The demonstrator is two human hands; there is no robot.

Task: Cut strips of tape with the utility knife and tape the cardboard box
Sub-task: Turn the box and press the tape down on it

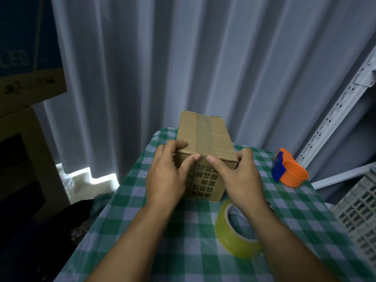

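A brown cardboard box [203,137] stands on the green checked tablecloth [183,231], with a strip of clear tape running along its top. My left hand [164,176] grips the box's near left corner, its thumb pressed on the near top edge. My right hand [238,180] holds the near right corner, thumb on the same edge. A roll of clear yellowish tape [234,233] lies on the cloth just under my right wrist. No utility knife is visible.
An orange and blue tape dispenser [289,171] sits at the table's right side. A grey plastic crate [360,212] and a white slotted shelf post [333,110] stand to the right. Pale curtains hang behind; cardboard boxes [26,102] are stacked at left.
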